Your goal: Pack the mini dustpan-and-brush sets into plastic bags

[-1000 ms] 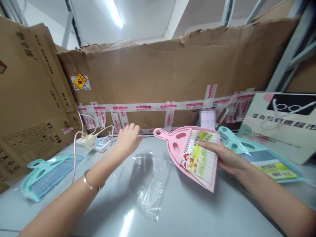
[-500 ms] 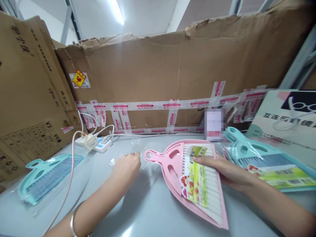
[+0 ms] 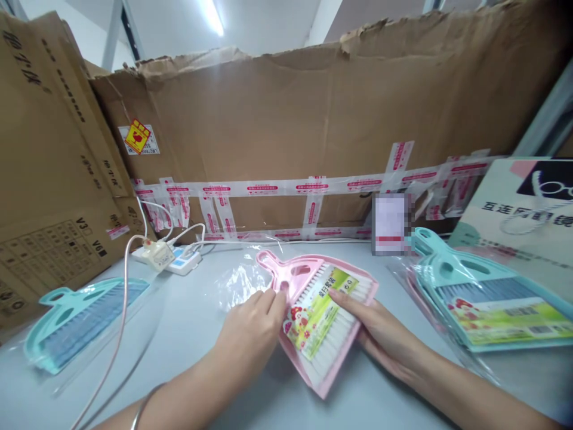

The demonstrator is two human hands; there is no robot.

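A pink dustpan and brush set, with white bristles and a printed yellow-green cardboard band, is held tilted above the table, its handle pointing up and left. My right hand grips its right edge, thumb on top of the bristles and fingers underneath. My left hand, wearing a silver bangle at the wrist, is closed at the left side of the set, just below the handle. A crumpled clear plastic bag spreads from this hand around the handle end; the fingertips are partly hidden.
Bagged turquoise dustpan sets are stacked at right, with a pink edge beneath. Another turquoise set lies at left. A power strip with a plug and cables is behind it. A large taped cardboard box walls off the back.
My left hand has moved right to the dustpan set, and the plastic bag now lies around the handle. My right hand has shifted the set left and turned it.
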